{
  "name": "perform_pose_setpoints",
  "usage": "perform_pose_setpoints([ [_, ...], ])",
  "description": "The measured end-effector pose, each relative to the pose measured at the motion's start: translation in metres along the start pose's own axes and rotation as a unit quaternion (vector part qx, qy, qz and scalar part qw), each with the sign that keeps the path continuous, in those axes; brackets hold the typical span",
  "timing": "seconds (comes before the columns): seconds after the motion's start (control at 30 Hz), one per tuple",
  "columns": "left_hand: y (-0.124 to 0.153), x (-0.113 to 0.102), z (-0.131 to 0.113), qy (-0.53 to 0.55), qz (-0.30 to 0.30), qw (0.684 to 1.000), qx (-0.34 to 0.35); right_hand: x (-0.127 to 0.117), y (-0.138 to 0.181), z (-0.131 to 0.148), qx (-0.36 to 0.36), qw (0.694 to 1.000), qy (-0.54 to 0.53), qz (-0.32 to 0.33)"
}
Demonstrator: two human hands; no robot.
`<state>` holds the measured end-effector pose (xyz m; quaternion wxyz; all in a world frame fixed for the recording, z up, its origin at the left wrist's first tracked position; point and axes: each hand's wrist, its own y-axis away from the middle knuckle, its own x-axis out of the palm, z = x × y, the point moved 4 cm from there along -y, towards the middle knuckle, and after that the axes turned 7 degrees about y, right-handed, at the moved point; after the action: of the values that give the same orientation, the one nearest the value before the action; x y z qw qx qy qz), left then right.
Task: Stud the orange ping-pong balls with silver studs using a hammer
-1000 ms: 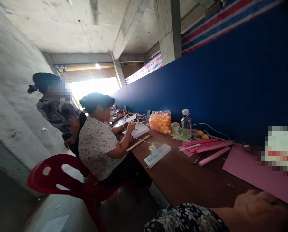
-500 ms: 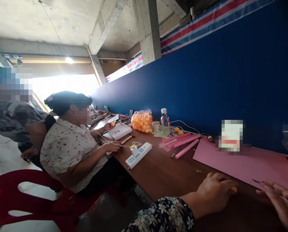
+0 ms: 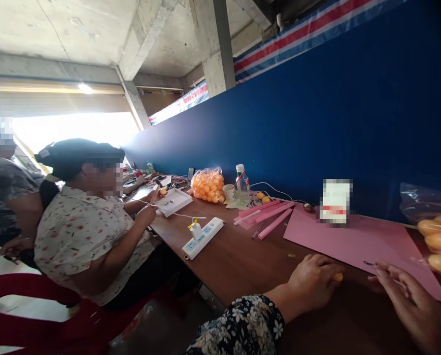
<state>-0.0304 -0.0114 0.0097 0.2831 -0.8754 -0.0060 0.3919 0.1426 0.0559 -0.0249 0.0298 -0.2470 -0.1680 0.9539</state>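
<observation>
My left hand (image 3: 312,283), below a dark floral sleeve, rests on the brown table with its fingers curled around a small orange ball (image 3: 339,277). Only one side of the ball shows past the fingertips. To the right, my right hand (image 3: 414,303) is above the table by the near edge of a pink sheet (image 3: 316,231). Its fingers are stretched forward, and I see nothing held in them. A small dark object (image 3: 370,264) lies on the sheet just beyond those fingertips.
Pink strips (image 3: 275,220), a white power strip (image 3: 203,238), a bottle (image 3: 242,180), a paper cup (image 3: 228,191) and a bag of orange balls (image 3: 207,186) stand further left. Another bag (image 3: 440,236) is at right. A co-worker (image 3: 90,236) sits at left. A blue partition (image 3: 316,138) backs the table.
The view has swung right, bringing the right-hand bag of orange balls into sight. My hands keep nearly the same pose. The co-worker's near hand has lifted toward their other hand.
</observation>
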Motion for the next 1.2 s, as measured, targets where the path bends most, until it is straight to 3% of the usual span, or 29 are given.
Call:
perform_pose_setpoints([
  [0.1,0.001,0.004,0.005,0.034,0.02,0.999,-0.023,-0.004,0.0,0.01,0.044,0.997,-0.052,0.035],
  [0.23,-0.002,0.0,0.005,0.051,-0.016,0.997,-0.049,-0.001,-0.004,0.003,0.059,0.995,-0.069,0.047],
  [0.33,-0.006,-0.006,-0.003,0.041,-0.041,0.998,-0.028,0.002,-0.004,-0.004,0.065,0.996,-0.046,0.042],
  [0.47,-0.006,-0.002,-0.005,0.049,0.027,0.998,-0.011,0.001,-0.002,0.004,0.029,0.993,-0.114,0.011],
  [0.7,-0.003,0.002,0.025,0.163,-0.073,0.975,-0.135,0.0,0.0,0.014,0.031,0.993,-0.112,0.028],
  [0.9,-0.004,0.002,0.031,0.3,-0.099,0.935,-0.162,-0.003,0.001,0.018,0.018,0.995,-0.096,0.022],
  [0.97,-0.005,0.001,0.028,0.29,-0.097,0.94,-0.153,-0.002,0.002,0.018,0.011,0.996,-0.081,0.025],
  [1.13,-0.006,0.004,0.015,0.142,-0.006,0.986,-0.082,0.001,0.004,0.019,-0.025,0.998,-0.054,0.027],
  [1.2,-0.005,0.003,0.012,0.121,-0.011,0.99,-0.068,0.001,0.005,0.019,-0.021,0.998,-0.059,0.028],
])
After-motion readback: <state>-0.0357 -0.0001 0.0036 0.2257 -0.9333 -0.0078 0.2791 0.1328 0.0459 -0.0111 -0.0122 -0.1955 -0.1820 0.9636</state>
